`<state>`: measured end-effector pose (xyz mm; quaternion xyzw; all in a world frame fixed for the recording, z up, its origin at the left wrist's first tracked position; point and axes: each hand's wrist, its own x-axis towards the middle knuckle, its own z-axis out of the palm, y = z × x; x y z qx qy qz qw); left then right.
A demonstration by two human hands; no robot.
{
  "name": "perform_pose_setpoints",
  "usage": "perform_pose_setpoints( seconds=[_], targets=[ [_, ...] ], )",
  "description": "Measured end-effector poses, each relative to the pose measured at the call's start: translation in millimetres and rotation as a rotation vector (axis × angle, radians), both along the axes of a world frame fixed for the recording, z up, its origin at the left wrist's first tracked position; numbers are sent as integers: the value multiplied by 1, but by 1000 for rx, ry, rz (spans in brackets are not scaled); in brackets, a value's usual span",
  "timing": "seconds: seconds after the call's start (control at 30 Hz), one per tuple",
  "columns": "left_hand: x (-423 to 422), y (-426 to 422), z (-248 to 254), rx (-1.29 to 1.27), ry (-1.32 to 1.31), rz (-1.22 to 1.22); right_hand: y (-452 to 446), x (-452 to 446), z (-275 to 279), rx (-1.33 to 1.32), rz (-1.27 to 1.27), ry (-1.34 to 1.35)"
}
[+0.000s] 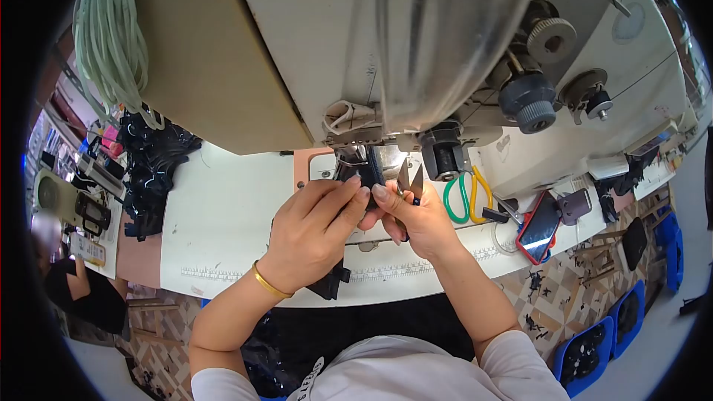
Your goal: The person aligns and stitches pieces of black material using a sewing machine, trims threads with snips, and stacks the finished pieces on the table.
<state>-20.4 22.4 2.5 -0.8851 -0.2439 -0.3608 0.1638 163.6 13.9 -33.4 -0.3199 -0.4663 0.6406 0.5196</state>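
At the sewing machine (297, 37), above the desk (223, 215), a black piece (376, 178) is pinched between thumb and fingers by the left hand (308, 234). Scissors (417, 179) are gripped in the right hand (425, 224), blades parted.

Dark cloth (376, 178), partly hidden by hands (316, 234); scissors (418, 180) just right of it, blades parted, tips pointing away.

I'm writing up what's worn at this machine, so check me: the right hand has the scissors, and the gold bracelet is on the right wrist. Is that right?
Not quite: the head view shows the gold bracelet on the left wrist. The right hand does have the scissors.
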Motion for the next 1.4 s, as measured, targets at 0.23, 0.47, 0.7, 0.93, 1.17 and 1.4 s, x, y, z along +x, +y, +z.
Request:
perform_pose_setpoints(
  seconds=[0.23,0.47,0.7,0.93,1.17,1.4],
  targets=[
    [-3,17,8,-110,-53,-58,2,4,-6,12,-3,137],
    [3,19,14,-152,-58,-42,-2,-3,-8,15,-48,102],
    [6,15,21,34,92,-19,-5,-10,-2,112,-143,0],
    [4,28,6,-87,-160,-76,-6,-16,1,436,-581,-462],
    [2,24,10,-201,-190,-95,0,-21,-6,596,-608,-397],
    [0,23,15,-289,-171,-103,2,-25,-5,609,-687,-463]
  ],
)
